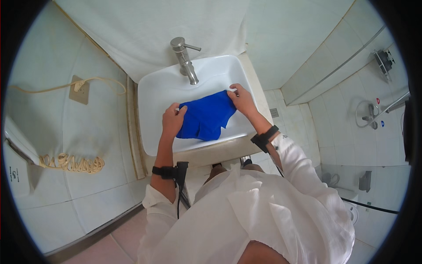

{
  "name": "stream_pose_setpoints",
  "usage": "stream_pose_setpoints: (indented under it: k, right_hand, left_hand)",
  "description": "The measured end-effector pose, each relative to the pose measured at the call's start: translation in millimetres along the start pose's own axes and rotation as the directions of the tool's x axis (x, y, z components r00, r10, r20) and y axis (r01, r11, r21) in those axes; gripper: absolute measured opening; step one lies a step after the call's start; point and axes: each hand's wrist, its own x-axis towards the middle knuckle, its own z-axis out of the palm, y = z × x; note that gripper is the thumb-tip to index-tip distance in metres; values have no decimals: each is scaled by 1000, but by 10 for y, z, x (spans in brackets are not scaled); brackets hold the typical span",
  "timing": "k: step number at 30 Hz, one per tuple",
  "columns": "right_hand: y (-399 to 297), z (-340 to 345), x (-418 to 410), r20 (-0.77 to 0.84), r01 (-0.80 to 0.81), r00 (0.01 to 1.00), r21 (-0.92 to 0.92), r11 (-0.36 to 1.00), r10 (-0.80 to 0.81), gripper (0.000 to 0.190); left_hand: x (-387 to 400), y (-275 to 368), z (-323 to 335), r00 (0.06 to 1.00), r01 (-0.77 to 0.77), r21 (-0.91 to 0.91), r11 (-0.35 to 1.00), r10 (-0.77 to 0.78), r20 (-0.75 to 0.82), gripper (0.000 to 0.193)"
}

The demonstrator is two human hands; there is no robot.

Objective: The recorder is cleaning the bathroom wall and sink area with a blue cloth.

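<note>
A blue cloth [208, 117] is stretched between my two hands over a white ceramic washbasin [155, 95]. My left hand [173, 118] pinches its upper left corner between thumb and fingers. At the upper right corner, my right hand [243, 99] grips the fabric the same way. The cloth's lower edge hangs loose and uneven, with a fold near its middle. Behind it, a metal single-lever faucet [186, 62] rises from the basin's back rim, its spout ending just above the cloth. No water is seen flowing from the spout.
On the left wall are a socket [79, 89] with a plugged-in cable and a coiled cord [75, 164] from a white wall-mounted device [19, 165]. A stone-like counter edge [214, 151] borders the basin. Shower fittings [371, 115] are on the right wall, and a floor drain [274, 113] lies below.
</note>
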Motion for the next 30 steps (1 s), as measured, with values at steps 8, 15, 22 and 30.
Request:
stream_pose_setpoints:
  k: [8, 15, 22, 30]
  right_hand:
    - [229, 448, -273, 481, 441, 858, -510, 739, -179, 55]
    - [-5, 576, -203, 712, 521, 685, -626, 580, 154, 55]
    - [89, 678, 21, 857, 670, 495, -481, 566, 143, 54]
    - [151, 609, -115, 683, 661, 713, -581, 475, -157, 46]
  left_hand:
    - [185, -173, 441, 879, -475, 265, 839, 438, 187, 69]
    - [348, -26, 703, 772, -407, 639, 653, -128, 623, 98]
    - [517, -363, 599, 751, -627, 655, 422, 104, 652, 92]
    - [497, -379, 310, 848, -521, 562, 642, 314, 428, 73]
